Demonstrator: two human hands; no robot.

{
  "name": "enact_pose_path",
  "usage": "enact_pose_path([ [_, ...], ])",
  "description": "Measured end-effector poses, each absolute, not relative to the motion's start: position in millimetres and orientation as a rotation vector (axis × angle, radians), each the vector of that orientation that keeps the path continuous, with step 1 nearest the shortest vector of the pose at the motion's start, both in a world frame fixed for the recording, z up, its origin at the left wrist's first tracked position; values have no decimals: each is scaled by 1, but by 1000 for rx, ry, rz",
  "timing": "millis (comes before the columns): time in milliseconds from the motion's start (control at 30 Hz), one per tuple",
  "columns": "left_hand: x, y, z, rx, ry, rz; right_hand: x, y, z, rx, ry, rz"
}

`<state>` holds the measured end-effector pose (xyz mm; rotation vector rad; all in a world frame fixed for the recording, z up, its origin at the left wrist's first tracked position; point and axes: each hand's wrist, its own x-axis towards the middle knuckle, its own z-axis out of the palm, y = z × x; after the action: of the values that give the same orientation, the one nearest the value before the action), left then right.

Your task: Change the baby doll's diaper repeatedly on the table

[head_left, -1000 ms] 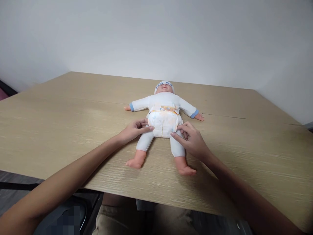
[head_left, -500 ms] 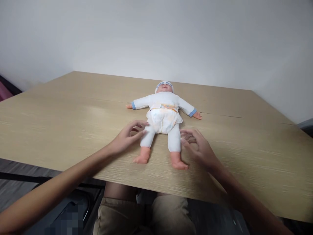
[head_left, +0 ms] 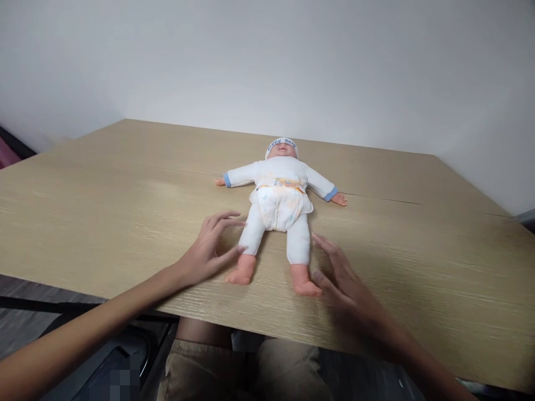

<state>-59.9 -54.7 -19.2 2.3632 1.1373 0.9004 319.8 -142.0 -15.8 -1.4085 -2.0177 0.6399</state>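
A baby doll (head_left: 278, 170) in a white suit with blue cuffs lies on its back, arms spread, feet toward me. Around its hips is a white diaper (head_left: 278, 209) with an orange printed waistband. The doll wears a white hat (head_left: 282, 142) with blue lettering. My left hand (head_left: 213, 245) is open beside the leg on the left, its fingertips at or very near the trouser leg. On the other side, my right hand (head_left: 340, 273) is open, fingers apart, close to the other leg and foot. Neither hand grips anything.
The doll lies on a light wooden table (head_left: 125, 223) with a thin seam across it. A pale wall (head_left: 267, 67) rises behind. My knees (head_left: 204, 362) are below the table's front edge, and a dark object (head_left: 527, 220) stands past the right edge.
Both hands have drawn back toward me along the legs, and their fingers have opened wider. My right hand has moved away from the trouser leg. The doll lies as before.
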Motion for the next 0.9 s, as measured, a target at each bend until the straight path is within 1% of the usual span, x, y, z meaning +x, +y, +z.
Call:
enact_pose_path([
  [100,-67,-26,-23,2438,1214,981,330,-114,-13,-1430,-1873,577],
  [167,-68,2,-26,2509,1287,1016,336,-84,-12,-1460,-1830,370],
  [267,-61,49,-30,2548,1428,1059,342,-26,-13,-1445,-1867,-94],
  [300,-56,65,-31,2540,1473,1074,343,-6,-15,-1448,-1897,-193],
  [367,-46,94,-31,2515,1535,1097,343,32,-17,-1505,-1962,-292],
  [533,-30,141,-33,2450,1643,988,340,86,-26,-1632,-2010,-319],
  [700,-32,151,-37,2452,1680,929,342,91,-32,-1694,-1960,-342],
  [900,-31,150,-38,2419,1702,935,339,89,-33,-1671,-1877,-284],
])
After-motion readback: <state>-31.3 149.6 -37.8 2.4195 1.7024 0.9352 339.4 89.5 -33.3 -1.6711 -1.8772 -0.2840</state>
